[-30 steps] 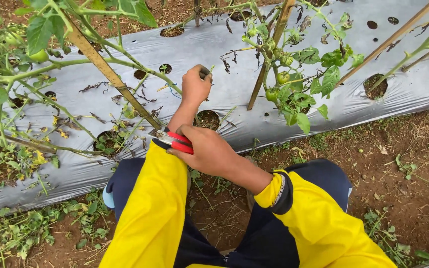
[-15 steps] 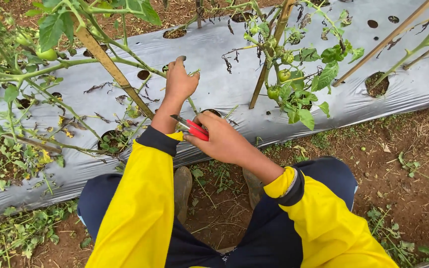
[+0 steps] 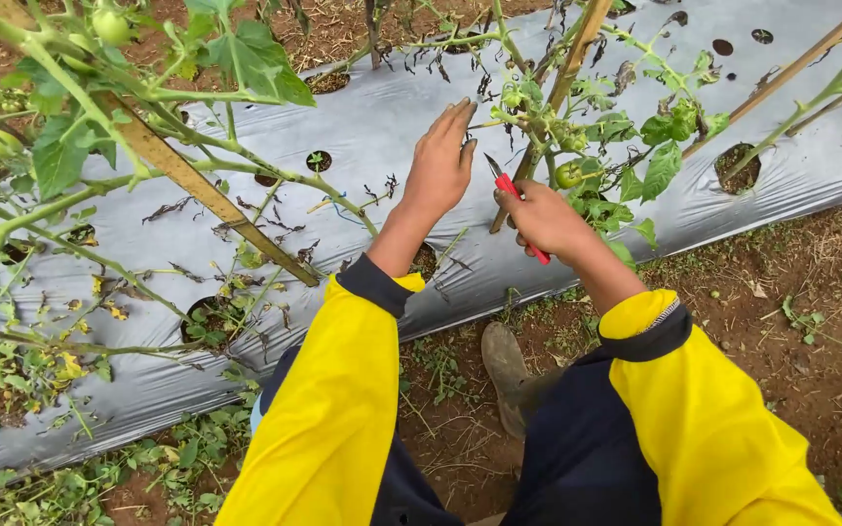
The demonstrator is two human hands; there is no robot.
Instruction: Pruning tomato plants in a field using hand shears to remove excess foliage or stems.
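Now both hands have risen to the upper middle of the frame: the left hand (image 3: 440, 166), fingers loosely together, reaches the tomato stem (image 3: 523, 107), while the right hand (image 3: 543, 216) grips red pruners (image 3: 516, 200), blades seemingly parted beside it.

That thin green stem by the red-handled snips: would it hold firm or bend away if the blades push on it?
The stem is slender and leafy, so it would probably flex rather than hold firm. The left hand is beside it, perhaps steadying it. The green tomato hanging nearby might sway. The right hand grips the snips.
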